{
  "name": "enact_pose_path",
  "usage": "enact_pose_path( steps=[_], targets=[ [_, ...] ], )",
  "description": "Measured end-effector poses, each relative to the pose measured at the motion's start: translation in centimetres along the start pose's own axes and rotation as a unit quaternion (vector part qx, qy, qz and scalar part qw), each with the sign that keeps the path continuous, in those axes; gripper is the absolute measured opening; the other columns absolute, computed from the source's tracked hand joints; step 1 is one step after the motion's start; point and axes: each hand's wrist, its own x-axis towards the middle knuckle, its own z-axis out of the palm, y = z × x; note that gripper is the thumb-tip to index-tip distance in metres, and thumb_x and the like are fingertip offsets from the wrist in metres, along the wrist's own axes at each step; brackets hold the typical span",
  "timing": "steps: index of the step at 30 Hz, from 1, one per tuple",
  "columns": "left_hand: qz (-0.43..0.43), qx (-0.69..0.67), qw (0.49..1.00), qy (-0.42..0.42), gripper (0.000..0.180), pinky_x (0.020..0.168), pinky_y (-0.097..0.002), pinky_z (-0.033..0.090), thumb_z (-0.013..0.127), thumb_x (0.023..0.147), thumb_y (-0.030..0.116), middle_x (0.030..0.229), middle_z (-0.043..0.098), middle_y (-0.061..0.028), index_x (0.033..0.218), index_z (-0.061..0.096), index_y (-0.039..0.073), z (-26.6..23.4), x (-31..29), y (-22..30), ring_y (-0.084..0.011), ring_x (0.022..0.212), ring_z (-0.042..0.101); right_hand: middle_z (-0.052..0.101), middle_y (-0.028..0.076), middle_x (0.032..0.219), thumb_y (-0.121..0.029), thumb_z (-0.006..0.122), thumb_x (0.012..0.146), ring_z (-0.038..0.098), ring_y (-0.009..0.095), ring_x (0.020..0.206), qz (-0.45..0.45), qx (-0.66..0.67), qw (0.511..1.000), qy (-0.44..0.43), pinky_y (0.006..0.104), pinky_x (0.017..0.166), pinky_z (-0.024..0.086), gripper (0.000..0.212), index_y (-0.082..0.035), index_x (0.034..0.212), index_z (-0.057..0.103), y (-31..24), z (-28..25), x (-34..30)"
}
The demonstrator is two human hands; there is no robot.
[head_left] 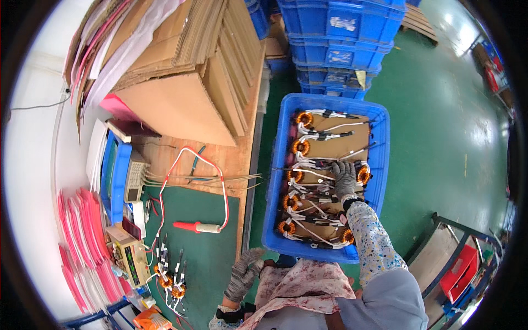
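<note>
Right now our gloved fingers of the right hand [345,177] curl down onto the coils in the blue crate [382,165], closing on what looks like a toroidal coil [362,175] wound in copper wire with white sleeved leads; whether the grip is complete we cannot tell, since the glove hides the fingertips. Our left hand [245,273], also in a grey knit glove, rests loosely curled on the edge of the green bench mat [212,258], holding nothing we can see. The coil sits in the crate's right-hand row, on a sheet of brown cardboard [335,144], with more coils in a row to its left. We judge each coil dense and stiff for its size, the copper winding easy to scratch, the leads soft and apt to tangle with neighbours, so the ring body is the place to take hold, not the wires. Outward, the wooden workbench [231,159] carries a red-handled probe [197,226] on a red and white lead, a small group of coils [169,281], test instruments and stacked cardboard sheets [192,60]. Beyond lie stacked blue crates [341,33] and a green painted floor [440,121].
</note>
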Motion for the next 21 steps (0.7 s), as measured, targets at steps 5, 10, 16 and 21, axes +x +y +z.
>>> enact_pose_path(
  steps=[5,10,16,21],
  targets=[
    [-0.015,0.04,0.999,-0.012,0.024,0.085,-0.0295,0.042,0.052,0.087,0.011,0.105,0.058,-0.007,0.11,0.054,0.003,-0.3,0.1,-0.6,-0.0146,0.099,0.053,0.038,0.012,0.128,-0.021,0.047,0.076,0.028,0.029,0.125,0.085,-0.017,0.996,0.004,0.044,0.108,0.011,0.045,-0.013,0.12,0.042,-1.0,4.6,-0.1],
    [0.068,0.107,0.991,0.033,0.022,0.085,-0.029,0.042,0.053,0.086,0.012,0.104,0.059,-0.01,0.106,0.058,0.004,-2.4,-0.9,-1.2,-0.018,0.098,0.055,0.027,0.018,0.136,-0.055,0.063,0.06,0.017,0.033,0.13,-0.001,0.114,0.981,-0.157,0.0458,0.108,0.006,0.093,-0.005,0.131,0.029,-1.1,-0.6,-1.4],
    [0.043,0.098,0.991,0.076,0.025,0.086,-0.0306,0.043,0.053,0.086,0.014,0.107,0.059,-0.0107,0.109,0.056,0.003,-6.2,-5.0,-7.4,-0.0191,0.098,0.056,0.018,0.018,0.142,-0.034,0.068,0.068,0.016,0.031,0.132,-0.005,0.112,0.993,-0.045,0.0373,0.108,0.012,0.091,-0.005,0.137,0.017,-2.2,-1.1,-4.0],
    [-0.023,-0.243,0.958,0.148,0.029,0.087,-0.0328,0.045,0.054,0.087,0.015,0.108,0.058,-0.0108,0.113,0.052,0.001,-9.3,-7.4,-16.8,-0.0226,0.098,0.057,0.038,0.018,0.131,-0.006,0.057,0.076,0.037,0.029,0.121,0.089,0.539,0.838,-0.008,0.034,0.1,0.032,0.058,0.002,0.129,0.034,8.4,5.1,-4.2]
  ],
)
